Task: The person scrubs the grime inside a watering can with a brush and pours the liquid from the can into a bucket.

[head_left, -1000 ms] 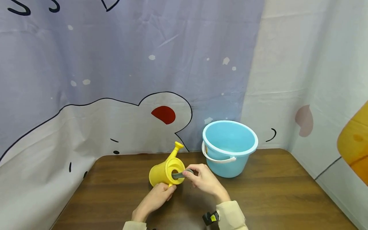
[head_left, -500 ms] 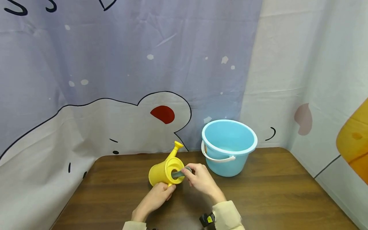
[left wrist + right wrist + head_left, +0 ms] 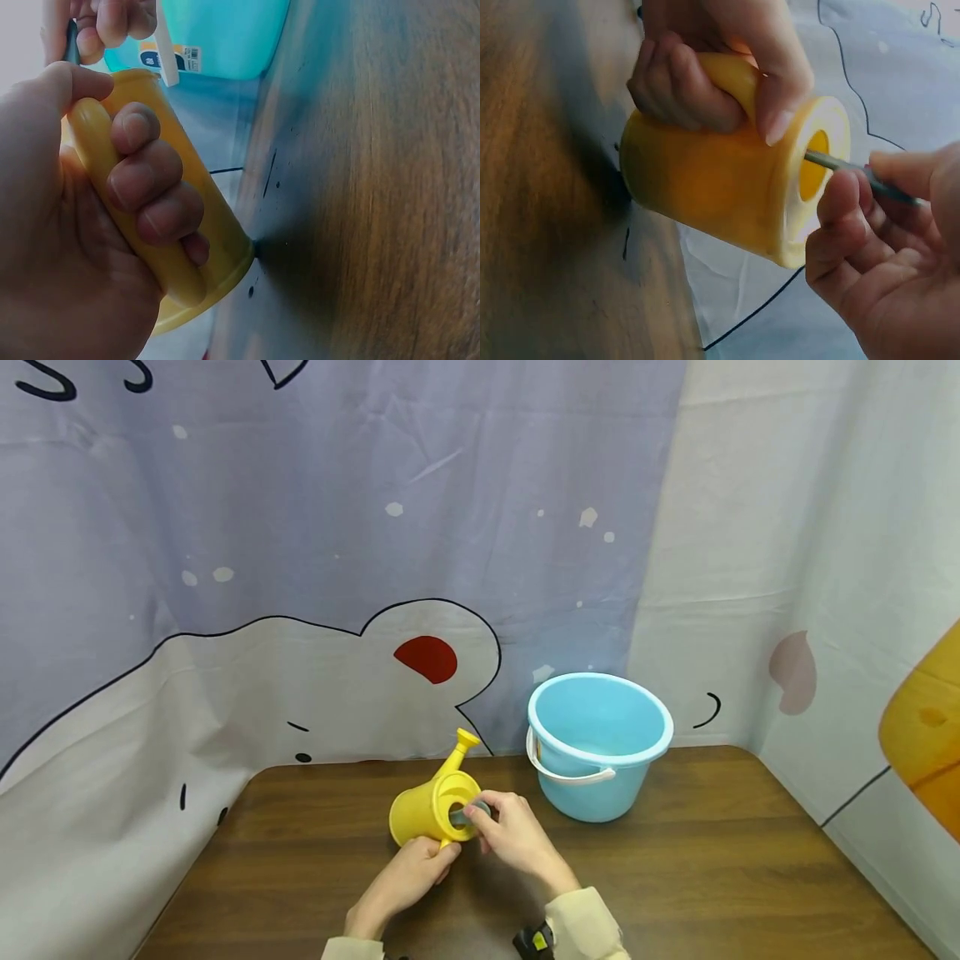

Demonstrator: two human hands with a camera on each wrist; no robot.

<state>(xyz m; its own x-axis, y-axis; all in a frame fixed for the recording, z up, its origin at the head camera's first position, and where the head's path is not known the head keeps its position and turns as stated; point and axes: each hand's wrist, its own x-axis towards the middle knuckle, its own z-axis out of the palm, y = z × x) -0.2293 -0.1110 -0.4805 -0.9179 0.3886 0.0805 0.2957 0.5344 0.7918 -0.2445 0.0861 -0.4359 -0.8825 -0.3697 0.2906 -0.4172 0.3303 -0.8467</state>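
A yellow watering can [image 3: 411, 814] is tilted over the table, its open top facing right and its spout pointing up and away. My left hand [image 3: 412, 872] grips its handle [image 3: 94, 139], fingers curled round it in the left wrist view. My right hand [image 3: 521, 843] pinches a slim grey-green stick-like tool [image 3: 826, 159] between thumb and fingers. One end of that tool passes through the round hole in the can's top; what it looks like inside is hidden, so its kind is unclear.
A light blue bucket [image 3: 596, 797] with a white handle [image 3: 573, 779] stands upright at the back right, just beyond my right hand. The brown wooden table [image 3: 735, 877] ends at a printed curtain [image 3: 315, 527] behind and at the right.
My right hand has moved slightly left toward the can, and less of the grey-green tool shows outside the hole. The left hand and the can stay nearly still.
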